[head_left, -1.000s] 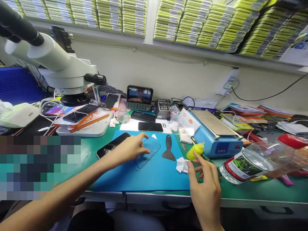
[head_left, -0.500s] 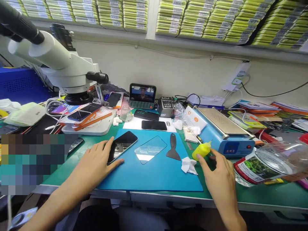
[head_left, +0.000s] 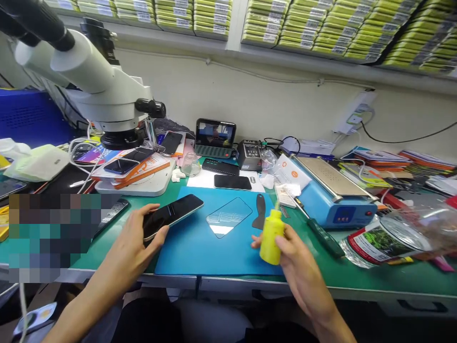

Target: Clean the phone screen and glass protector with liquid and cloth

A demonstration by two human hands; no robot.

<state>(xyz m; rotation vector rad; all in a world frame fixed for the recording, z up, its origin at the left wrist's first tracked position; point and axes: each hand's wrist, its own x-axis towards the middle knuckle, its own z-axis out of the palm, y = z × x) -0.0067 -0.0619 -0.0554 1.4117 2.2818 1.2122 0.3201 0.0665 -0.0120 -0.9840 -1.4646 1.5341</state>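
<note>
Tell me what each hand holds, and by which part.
Left hand: phone, by its near end. Right hand: yellow bottle, around its body.

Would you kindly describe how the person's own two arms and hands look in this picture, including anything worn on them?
Both forearms are bare up to the picture's lower edge: no sleeves show. The left hand and the right hand wear no gloves, and no ring, watch, strap or bracelet can be seen on the fingers or wrists. The fingernails look short and plain. No cables or markings are on either arm.
</note>
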